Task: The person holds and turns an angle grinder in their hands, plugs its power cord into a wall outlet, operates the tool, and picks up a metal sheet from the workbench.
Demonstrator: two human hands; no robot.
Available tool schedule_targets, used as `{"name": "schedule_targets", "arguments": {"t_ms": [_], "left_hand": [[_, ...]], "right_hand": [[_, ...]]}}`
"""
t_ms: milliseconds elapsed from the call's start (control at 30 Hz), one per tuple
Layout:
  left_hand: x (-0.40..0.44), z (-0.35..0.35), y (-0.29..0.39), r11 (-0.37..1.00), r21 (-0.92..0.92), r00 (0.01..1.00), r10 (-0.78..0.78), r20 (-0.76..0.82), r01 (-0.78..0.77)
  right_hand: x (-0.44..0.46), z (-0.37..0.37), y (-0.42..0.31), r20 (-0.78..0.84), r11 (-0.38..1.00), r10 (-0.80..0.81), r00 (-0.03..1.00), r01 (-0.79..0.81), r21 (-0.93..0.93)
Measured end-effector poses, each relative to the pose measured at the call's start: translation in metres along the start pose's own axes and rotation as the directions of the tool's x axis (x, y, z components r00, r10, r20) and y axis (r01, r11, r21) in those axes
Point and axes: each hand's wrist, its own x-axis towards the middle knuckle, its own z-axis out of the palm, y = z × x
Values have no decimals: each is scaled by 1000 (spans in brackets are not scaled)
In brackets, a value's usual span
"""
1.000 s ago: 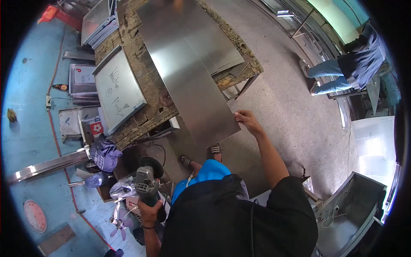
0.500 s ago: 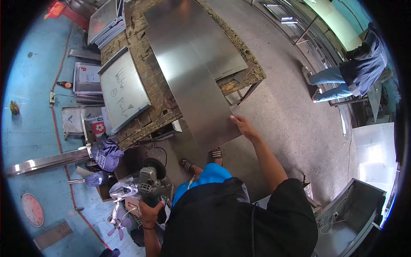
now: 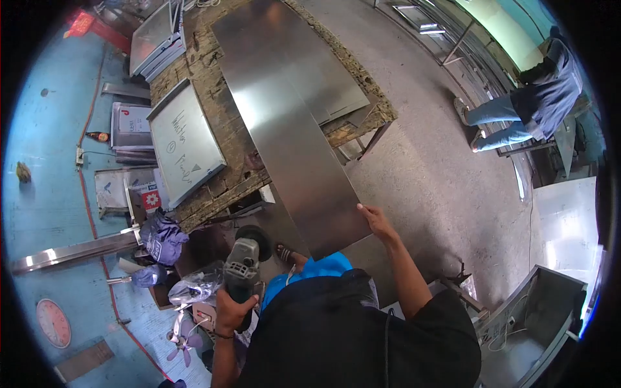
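Note:
A long shiny metal sheet (image 3: 304, 161) lies across the worn wooden table (image 3: 226, 116), its near end jutting past the table edge toward my body. My right hand (image 3: 376, 221) pinches the sheet's right edge near that end. Low on the left, my left hand (image 3: 231, 312) grips the body of an angle grinder (image 3: 242, 262), whose dark round disc points up and away from me, left of the sheet. A second metal sheet (image 3: 339, 97) shows beside the long one on the table. To the left lies a metal tray with handwriting (image 3: 187, 142).
A co-worker (image 3: 543, 97) stands at the upper right by metal racks. An open metal box (image 3: 530, 323) is at the lower right. Purple cloth bundles (image 3: 162, 238), a fan (image 3: 184, 339) and a long metal bar (image 3: 77, 251) are at the left.
The long sheet's near end has come closer to my body, with my right hand moving down along with it. My left hand has raised the grinder slightly up and to the right.

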Motion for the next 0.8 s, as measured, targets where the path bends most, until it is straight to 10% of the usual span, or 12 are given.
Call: {"name": "schedule_targets", "arguments": {"t_ms": [133, 233, 333, 600, 733, 800], "left_hand": [[22, 11, 21, 989, 146, 996, 11, 84, -23], [37, 24, 38, 985, 165, 987, 33, 159, -59], [47, 36, 60, 966, 240, 976, 49, 210, -100], [69, 34, 62, 957, 217, 956, 132, 260, -191], [70, 9, 37, 954, 234, 966, 135, 220, -186], [64, 0, 31, 962, 219, 977, 124, 175, -162]], "right_hand": [[-15, -10, 43, 77, 948, 12, 997, -36, 316], [-43, 11, 58, 90, 627, -114, 989, 1, 779], [-48, 44, 91, -111, 584, 233, 966, -48, 810], [-33, -14, 24, -527, 992, -124, 841, 108, -61], [19, -20, -54, -323, 958, -251, 912, 187, -218], [70, -21, -67, -29, 996, -25, 999, 23, -85]]}}
